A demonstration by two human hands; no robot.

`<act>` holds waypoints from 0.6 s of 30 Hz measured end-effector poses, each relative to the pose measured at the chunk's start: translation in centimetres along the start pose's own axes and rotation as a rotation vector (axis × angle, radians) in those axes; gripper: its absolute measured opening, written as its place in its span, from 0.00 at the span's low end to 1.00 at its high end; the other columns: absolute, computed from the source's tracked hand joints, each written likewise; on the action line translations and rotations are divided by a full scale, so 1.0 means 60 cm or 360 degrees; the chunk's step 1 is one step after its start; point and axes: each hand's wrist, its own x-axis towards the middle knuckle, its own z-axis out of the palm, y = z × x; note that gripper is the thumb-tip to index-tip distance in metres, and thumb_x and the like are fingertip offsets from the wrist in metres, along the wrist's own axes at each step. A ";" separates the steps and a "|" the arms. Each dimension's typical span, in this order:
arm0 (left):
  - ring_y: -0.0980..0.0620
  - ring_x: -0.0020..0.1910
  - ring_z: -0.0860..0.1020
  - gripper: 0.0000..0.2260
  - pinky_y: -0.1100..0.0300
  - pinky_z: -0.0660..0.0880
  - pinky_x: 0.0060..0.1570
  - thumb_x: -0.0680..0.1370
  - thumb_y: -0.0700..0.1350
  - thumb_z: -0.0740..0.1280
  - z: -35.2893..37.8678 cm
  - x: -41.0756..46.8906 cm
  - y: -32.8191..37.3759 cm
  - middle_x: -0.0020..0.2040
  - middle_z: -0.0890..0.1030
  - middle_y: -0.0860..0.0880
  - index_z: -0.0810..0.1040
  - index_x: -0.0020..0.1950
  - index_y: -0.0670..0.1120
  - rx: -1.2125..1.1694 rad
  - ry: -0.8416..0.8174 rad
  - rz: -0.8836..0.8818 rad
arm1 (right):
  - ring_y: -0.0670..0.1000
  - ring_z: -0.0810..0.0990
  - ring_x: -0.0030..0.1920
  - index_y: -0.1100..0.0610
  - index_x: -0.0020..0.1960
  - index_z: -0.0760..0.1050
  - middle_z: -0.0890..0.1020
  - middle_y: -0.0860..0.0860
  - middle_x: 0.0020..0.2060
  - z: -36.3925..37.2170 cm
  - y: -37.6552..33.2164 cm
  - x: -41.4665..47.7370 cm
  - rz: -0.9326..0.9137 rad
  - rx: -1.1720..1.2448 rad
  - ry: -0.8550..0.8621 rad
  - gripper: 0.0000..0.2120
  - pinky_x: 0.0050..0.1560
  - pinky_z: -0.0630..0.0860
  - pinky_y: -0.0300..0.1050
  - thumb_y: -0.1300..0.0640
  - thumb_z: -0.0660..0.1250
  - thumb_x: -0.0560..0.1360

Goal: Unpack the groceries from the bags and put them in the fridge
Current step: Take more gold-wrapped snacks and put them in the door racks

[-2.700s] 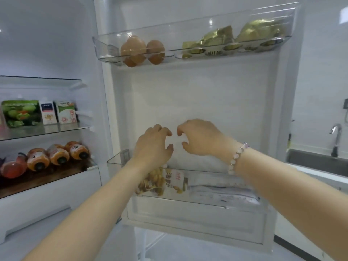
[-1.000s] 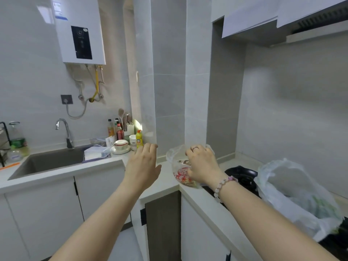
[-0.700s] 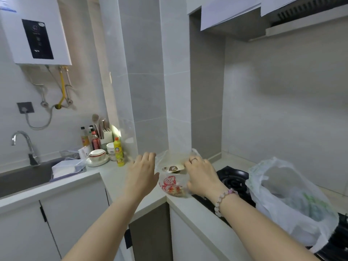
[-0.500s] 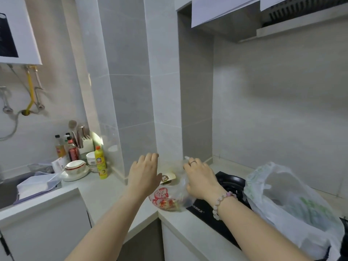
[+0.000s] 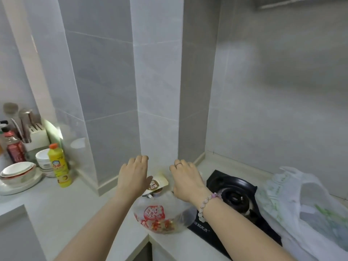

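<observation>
On the counter (image 5: 56, 213) corner, directly beneath both hands, sits a clear bag (image 5: 160, 217) with red print. A beige packet (image 5: 157, 183) stands tilted in its mouth. The left hand (image 5: 132, 178) and right hand (image 5: 185, 179) are apart, flanking that mouth, the left nearer the packet. Their fingers curl down out of sight, so I cannot tell whether they pinch the rim.

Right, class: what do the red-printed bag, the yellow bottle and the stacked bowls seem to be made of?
Red-printed bag: thin clear plastic film, glossy; contents show through and it wrinkles.
Yellow bottle: probably opaque plastic, smooth, with an orange cap.
Stacked bowls: likely glazed ceramic, white and shiny, though melamine can't be excluded.
</observation>
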 end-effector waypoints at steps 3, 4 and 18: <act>0.49 0.60 0.71 0.21 0.57 0.69 0.53 0.77 0.56 0.63 0.067 0.016 -0.001 0.61 0.72 0.51 0.65 0.65 0.47 -0.0084 -0.0146 -0.0040 | 0.55 0.69 0.61 0.60 0.66 0.66 0.71 0.56 0.60 0.053 -0.012 0.020 -0.0029 0.0016 -0.0095 0.22 0.60 0.64 0.48 0.60 0.62 0.73; 0.49 0.60 0.71 0.21 0.57 0.69 0.53 0.77 0.56 0.63 0.088 0.019 0.002 0.61 0.72 0.50 0.65 0.65 0.47 -0.0105 -0.0203 -0.0037 | 0.55 0.68 0.61 0.60 0.69 0.64 0.70 0.56 0.61 0.069 -0.012 0.029 -0.0028 0.0039 -0.0114 0.25 0.61 0.64 0.48 0.60 0.62 0.73; 0.52 0.58 0.71 0.15 0.60 0.67 0.59 0.74 0.48 0.64 0.297 0.087 0.003 0.58 0.74 0.52 0.70 0.60 0.49 -0.0350 -0.0702 -0.0018 | 0.55 0.67 0.65 0.59 0.66 0.67 0.70 0.56 0.62 0.233 -0.017 0.165 0.0123 0.0691 -0.0564 0.22 0.64 0.67 0.48 0.60 0.66 0.73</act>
